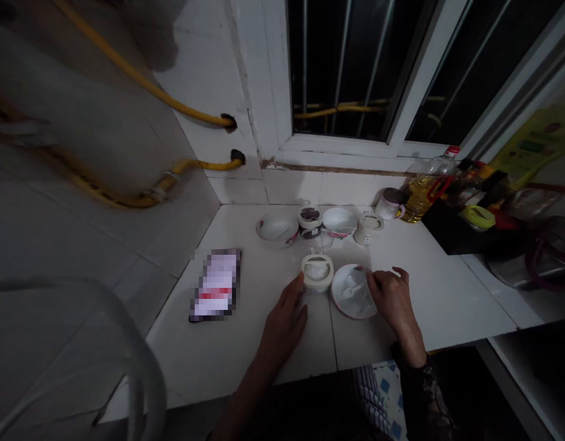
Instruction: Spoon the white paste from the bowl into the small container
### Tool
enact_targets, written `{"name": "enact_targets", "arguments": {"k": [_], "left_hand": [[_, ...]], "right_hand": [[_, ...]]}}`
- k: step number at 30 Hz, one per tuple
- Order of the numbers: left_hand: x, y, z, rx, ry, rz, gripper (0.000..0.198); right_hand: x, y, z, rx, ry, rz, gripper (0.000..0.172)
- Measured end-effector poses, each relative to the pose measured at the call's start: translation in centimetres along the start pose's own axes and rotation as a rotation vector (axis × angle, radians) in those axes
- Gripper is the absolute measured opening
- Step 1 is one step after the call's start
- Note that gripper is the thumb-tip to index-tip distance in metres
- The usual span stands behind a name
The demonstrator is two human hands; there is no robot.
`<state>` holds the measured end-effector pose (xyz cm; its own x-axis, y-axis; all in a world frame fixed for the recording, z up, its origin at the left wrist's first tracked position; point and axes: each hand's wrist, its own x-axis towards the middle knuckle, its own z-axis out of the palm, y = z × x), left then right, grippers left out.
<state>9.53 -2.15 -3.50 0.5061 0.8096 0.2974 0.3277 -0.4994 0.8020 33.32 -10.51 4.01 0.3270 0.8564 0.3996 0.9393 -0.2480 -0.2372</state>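
Note:
In the head view, my left hand (286, 312) rests on the counter with its fingers stretched out and the thumb apart. Its fingertips touch the left side of a jar (317, 283) with a pale rim and white contents. My right hand (393, 299) pinches at the right rim of a white bowl (342, 306), one finger raised. A small white spoon (355, 288) lies across white stuff in that bowl, its handle running toward the pinching fingers, which cover its end. Behind stand a jar with dark contents (309, 215), a clear lid or dish (318, 239) and another pale jar (369, 229).
Two more bowls, one at left (276, 233) and one at right (340, 220), stand by the back wall. A phone (216, 285) lies left. Rightward are a lidded mug (389, 205), an oil bottle (415, 199), a black box (450, 229) and a pot (516, 269).

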Motion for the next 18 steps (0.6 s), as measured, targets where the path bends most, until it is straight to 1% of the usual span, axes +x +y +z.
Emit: {"name": "enact_targets", "arguments": {"k": [4,8,12,15,18], "left_hand": [[0.0,0.1,-0.1,-0.009,-0.003,-0.006,0.069],[0.1,0.1,-0.1,-0.010,-0.003,-0.001,0.068],[0.0,0.1,0.0,-0.002,-0.004,-0.014,0.069],[0.1,0.1,0.0,-0.003,0.005,0.000,0.069],[0.1,0.1,-0.1,-0.006,-0.004,0.018,0.070]], "right_hand": [[0.1,-0.4,0.5,0.060,-0.053,-0.054,0.051],[0.0,-0.4,1.1,0.198,-0.095,-0.013,0.054],[0.1,-0.2,1.0,0.311,-0.062,0.059,0.056],[0.2,0.1,0.4,0.357,-0.020,0.113,0.055],[0.2,0.3,-0.3,0.412,0.014,0.197,0.054]]}}
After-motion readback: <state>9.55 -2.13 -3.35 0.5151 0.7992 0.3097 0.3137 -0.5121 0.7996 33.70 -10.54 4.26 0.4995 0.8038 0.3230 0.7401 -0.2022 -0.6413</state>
